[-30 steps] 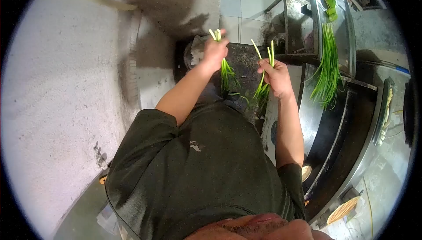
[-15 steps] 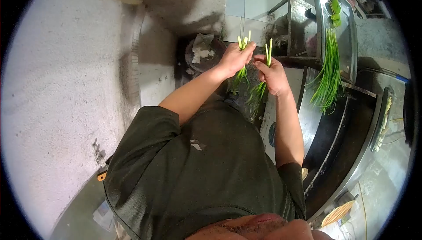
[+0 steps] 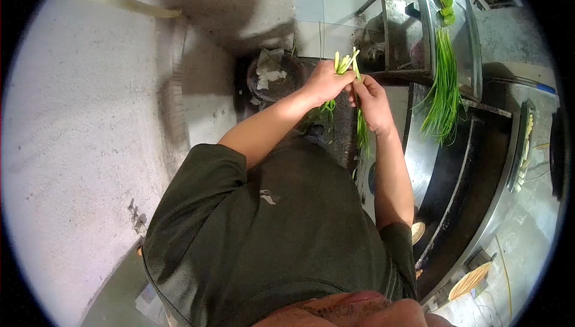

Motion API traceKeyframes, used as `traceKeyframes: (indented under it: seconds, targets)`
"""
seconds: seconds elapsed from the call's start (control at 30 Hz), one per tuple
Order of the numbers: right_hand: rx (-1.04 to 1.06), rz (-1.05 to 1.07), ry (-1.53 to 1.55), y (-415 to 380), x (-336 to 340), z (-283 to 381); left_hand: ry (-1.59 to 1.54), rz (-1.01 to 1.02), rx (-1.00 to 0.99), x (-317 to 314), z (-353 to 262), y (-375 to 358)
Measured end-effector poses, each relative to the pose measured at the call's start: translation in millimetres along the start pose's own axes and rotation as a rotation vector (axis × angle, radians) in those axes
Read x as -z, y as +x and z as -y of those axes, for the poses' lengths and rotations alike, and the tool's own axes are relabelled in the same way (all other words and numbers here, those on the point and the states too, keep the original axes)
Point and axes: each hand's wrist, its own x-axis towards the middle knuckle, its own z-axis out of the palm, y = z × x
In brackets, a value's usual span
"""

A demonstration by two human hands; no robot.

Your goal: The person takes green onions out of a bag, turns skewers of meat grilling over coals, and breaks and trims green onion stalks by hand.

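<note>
1. With left hand (image 3: pixel 324 81), gripping a small bunch of green stalks (image 3: pixel 341 66) in a closed fist; leaving no visible gap.
2. With right hand (image 3: pixel 372 102), pinching a thinner cluster (image 3: pixel 362 132) between thumb and fingers; narrow grip. Not seeing the strand count clearly.
3. Running both long axes roughly parallel, up and down the view. Pointing pale ends toward the top, trailing green leaves below each grip, toward the body.
4. Holding both hands just beside each other, thumbs inward. Not being able to tell whether touching.
5. Relative to grip: on the left, poking pale ends just above the thumb; on the right, seemingly sending a pale tip up between the hands, close beside the left bunch.
6. Also seeing a larger leafy bunch (image 3: pixel 443 78) draping over the edge of a metal table (image 3: pixel 468 63), well apart, nearer right hand.
</note>
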Motion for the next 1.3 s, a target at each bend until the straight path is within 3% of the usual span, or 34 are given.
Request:
traceKeyframes:
  seconds: [0.13,0.23,0.37,0.43,0.57,0.7,0.77,0.83,0.9,0.97,1.07,1.13,1.23,1.3]
  targets:
    - [0.067,-0.087,0.137,0,5,-6,-0.057,0.052,0.031,7,19,11]
    - [0.171,-0.237,-0.074,6,11,-17,-0.105,0.051,0.000,8,22,11]
    - [0.170,-0.210,-0.154,0,5,-9,-0.049,0.095,0.023,12,23,11]
    - [0.238,-0.168,-0.212,1,2,-9,0.134,0.078,-0.004,14,15,9]
    - [0.175,-0.185,-0.296,-1,1,-5,0.517,0.062,-0.141,22,8,8]
    - [0.187,-0.176,-0.515,-1,0,-2,0.228,0.001,-0.058,36,25,13]
    - [0.189,-0.143,-0.606,-5,-4,8,-0.087,-0.133,0.077,55,21,12]
    - [0.197,-0.142,-0.496,3,4,-7,0.026,-0.500,0.157,78,4,12]
    - [0.180,-0.130,-0.390,8,5,-15,-0.070,-0.810,0.027,112,9,14]
    - [0.146,-0.113,-0.287,12,-1,-11,-0.092,-0.834,0.067,132,10,9]
    - [0.124,-0.041,-0.181,21,-14,-12,0.299,-0.748,0.155,120,31,3]
    - [0.125,-0.011,-0.146,28,-23,-14,0.330,-0.562,0.113,93,26,-9]
    - [0.102,0.050,-0.126,32,-36,-13,0.124,-0.251,-0.048,60,20,-20]
    - [0.118,0.043,-0.192,31,-41,-9,-0.028,-0.215,-0.138,51,20,-18]
